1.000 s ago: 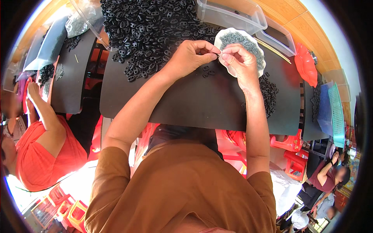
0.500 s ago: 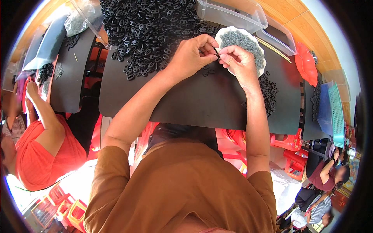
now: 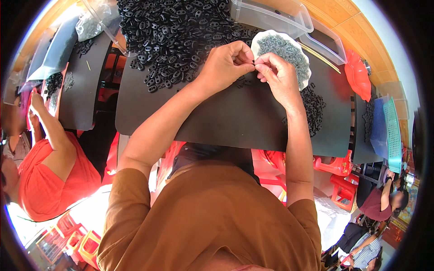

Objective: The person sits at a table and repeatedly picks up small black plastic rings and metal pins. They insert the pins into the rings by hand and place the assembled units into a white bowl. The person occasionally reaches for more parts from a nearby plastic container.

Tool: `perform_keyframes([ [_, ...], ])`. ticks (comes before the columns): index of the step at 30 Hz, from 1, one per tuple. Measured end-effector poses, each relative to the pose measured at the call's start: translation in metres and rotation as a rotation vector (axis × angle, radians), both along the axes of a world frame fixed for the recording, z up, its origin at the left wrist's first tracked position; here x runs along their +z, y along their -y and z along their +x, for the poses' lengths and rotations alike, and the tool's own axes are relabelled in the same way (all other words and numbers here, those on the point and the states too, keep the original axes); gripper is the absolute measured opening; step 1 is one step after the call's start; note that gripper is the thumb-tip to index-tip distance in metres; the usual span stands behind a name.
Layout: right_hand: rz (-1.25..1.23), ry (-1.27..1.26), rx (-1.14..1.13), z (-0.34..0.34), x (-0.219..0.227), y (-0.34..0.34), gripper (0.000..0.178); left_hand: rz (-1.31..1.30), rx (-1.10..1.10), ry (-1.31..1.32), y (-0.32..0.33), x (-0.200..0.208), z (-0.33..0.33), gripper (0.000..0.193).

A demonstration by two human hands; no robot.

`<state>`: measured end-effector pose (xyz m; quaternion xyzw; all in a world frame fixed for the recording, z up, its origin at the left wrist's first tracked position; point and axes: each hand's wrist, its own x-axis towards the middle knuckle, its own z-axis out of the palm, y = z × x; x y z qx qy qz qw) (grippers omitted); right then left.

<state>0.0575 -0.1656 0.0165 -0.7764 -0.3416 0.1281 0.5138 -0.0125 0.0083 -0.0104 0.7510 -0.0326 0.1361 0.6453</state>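
Observation:
My left hand [image 3: 224, 65] and my right hand [image 3: 278, 74] meet fingertip to fingertip above a black mat [image 3: 235, 115]. Between the pinched fingers is a small black part, mostly hidden. Just beyond my right hand lies a white scalloped dish [image 3: 285, 52] filled with tiny grey pieces. A large heap of black oval rings [image 3: 176, 31] spreads over the mat's far left, close to my left hand. A smaller pile of black parts [image 3: 313, 108] lies to the right of my right forearm.
Clear plastic bins [image 3: 271, 18] stand behind the dish, and a red tray [image 3: 357, 74] lies at the right. A person in red [image 3: 43, 158] works at a neighbouring black mat on the left. Red stools and a teal basket [image 3: 392, 133] stand at the right.
Both hands have stayed together near the dish, shifting slightly up and right. The fingers have closed tighter around the small part.

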Motion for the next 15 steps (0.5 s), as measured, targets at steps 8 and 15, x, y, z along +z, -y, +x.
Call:
perform_keyframes([
  [8, 0.079, 0.010, -0.012, -0.004, 0.002, 0.000, 0.006, -0.006, 0.012, -0.045, -0.002, 0.005, 0.000, 0.015],
  [15, 0.030, 0.184, -0.006, -0.003, 0.000, -0.003, 0.002, 0.035, 0.050, -0.023, -0.001, 0.008, -0.002, 0.013],
])
